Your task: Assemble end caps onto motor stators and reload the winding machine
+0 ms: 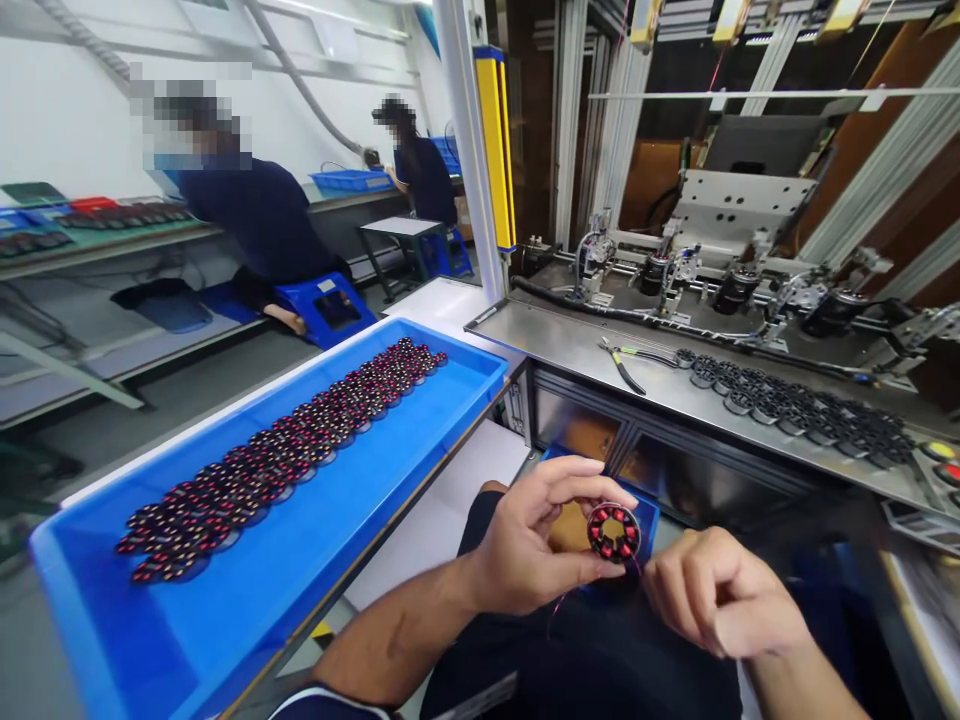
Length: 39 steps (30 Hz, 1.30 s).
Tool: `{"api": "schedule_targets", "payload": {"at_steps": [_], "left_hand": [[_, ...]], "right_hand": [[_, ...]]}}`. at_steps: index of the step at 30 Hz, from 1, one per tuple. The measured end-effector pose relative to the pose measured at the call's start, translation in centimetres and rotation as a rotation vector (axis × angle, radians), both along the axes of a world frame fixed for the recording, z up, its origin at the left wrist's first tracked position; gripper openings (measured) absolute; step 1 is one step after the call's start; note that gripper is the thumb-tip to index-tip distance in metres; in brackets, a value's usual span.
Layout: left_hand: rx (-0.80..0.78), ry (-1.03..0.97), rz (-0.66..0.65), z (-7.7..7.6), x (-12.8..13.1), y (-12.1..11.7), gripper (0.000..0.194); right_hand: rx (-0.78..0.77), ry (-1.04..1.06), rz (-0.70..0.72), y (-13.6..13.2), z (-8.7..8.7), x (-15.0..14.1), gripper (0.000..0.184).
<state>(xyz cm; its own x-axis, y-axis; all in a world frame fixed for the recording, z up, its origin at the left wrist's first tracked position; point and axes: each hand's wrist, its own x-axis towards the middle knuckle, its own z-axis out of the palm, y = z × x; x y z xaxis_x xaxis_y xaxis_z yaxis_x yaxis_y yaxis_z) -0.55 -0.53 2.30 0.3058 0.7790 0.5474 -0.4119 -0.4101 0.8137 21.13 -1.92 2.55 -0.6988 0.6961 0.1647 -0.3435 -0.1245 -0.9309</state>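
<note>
As the left hand grasps a red-wound ring by its rim, thumb beneath and fingertips over the top, the right hand sits just beside it, fingers curled in toward the thumb. The ring lies to the left of the right fingertips and slightly above them, held in front of the worker's lap, its round face turned to the camera and its central hole open to view; being circular, it shows no long axis. A thread-thin red wire leaves the ring's lower right edge toward the right fingertips — whether they pinch it cannot be told. A second loose strand hangs below the left thumb, its end lost against dark clothing. Hidden, too, are the ring's far side and the right palm, while a blue bin beneath the hands shows only in part. To the left, rows of similar wound rings fill the middle of a blue tray; ahead, black rings crowd a metal ledge near a pair of pliers. Two seated people work behind, their heads obscured. The frame cuts off the right forearm.
</note>
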Motion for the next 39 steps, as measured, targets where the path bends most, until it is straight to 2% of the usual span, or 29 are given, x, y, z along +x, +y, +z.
{"api": "schedule_targets", "payload": {"at_steps": [2,5,8,11,13,15,19,22,25,27,30,32,39], "left_hand": [[0.071,0.02,0.064,0.0,0.1,0.2,0.076],[0.341,0.109,0.283,0.0,0.4,0.8,0.073],[0.529,0.21,0.434,0.1,0.8,1.4,0.068],[0.542,0.222,0.468,0.1,1.1,1.5,0.068],[0.474,0.207,0.452,-0.1,1.0,1.4,0.071],[0.318,0.176,0.385,-0.3,0.8,1.3,0.075],[-0.006,0.074,0.122,-0.8,0.2,1.1,0.074],[-0.068,0.022,-0.034,-0.9,0.0,0.9,0.066],[-0.089,0.052,-0.129,-1.1,0.0,0.7,0.063],[-0.094,0.068,-0.153,-1.4,0.3,0.6,0.065],[-0.116,0.013,-0.114,-1.8,0.9,0.5,0.074],[-0.153,-0.042,-0.092,-2.0,1.2,0.5,0.077],[-0.335,-0.161,-0.146,-1.5,0.8,0.7,0.062]], "right_hand": [[0.052,-0.095,0.016,-0.6,-1.2,0.2,0.026],[-0.066,-0.071,-0.18,-2.1,-2.4,-2.1,0.023],[-0.277,0.062,-0.376,-3.3,-2.2,-5.3,0.023],[-0.387,0.112,-0.485,-3.5,-1.6,-6.8,0.02],[-0.399,0.099,-0.482,-3.6,-1.6,-6.7,0.022],[-0.373,0.049,-0.43,-3.6,-2.0,-5.9,0.022],[-0.244,-0.119,-0.325,-3.0,-2.6,-3.7,0.022],[-0.158,-0.185,-0.363,-1.6,-1.8,-2.1,0.03],[-0.094,-0.192,-0.418,-0.4,-0.3,-1.5,0.041],[-0.106,-0.251,-0.426,-0.1,0.4,-1.7,0.037],[-0.138,-0.301,-0.434,-0.3,0.6,-2.3,0.036],[-0.138,-0.288,-0.428,-0.6,0.2,-2.5,0.036],[-0.047,-0.33,-0.418,-1.9,-1.9,-2.3,0.036]]}}
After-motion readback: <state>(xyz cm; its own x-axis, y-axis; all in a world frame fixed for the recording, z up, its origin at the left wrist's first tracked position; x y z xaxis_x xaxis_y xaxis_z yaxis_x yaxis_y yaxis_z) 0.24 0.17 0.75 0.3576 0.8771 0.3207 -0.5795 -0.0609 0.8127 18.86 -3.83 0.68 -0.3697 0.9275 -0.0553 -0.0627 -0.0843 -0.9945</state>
